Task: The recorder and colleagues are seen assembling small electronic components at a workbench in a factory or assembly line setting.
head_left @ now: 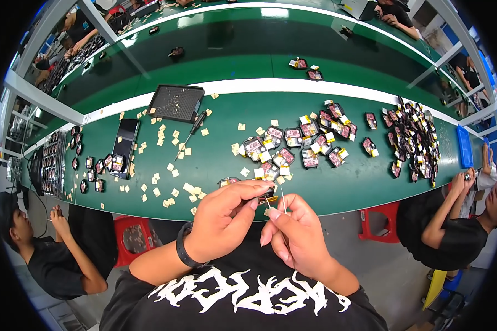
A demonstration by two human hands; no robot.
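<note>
My left hand [225, 219] is closed at the table's near edge, pinching a small black electronic module [269, 197] with a yellow-orange tab; the fingers hide most of it. Just to its right, my right hand [301, 234] grips tweezers [283, 199], whose thin metal prongs rise beside the module. Beyond my hands lies a loose cluster of similar black-cased modules [294, 137] with reddish faces and white and yellow tabs. Small cream square pieces [156, 192] are scattered over the green table to the left.
A big module heap [414, 138] and a blue tray [464, 147] lie right. Leftward are a phone [125, 144], a screwdriver [196, 128], a black tray [176, 102] and more modules [90, 175]. Beyond the white divider [259, 86] runs a green belt [221, 41]. People sit either side, near red stools [133, 238].
</note>
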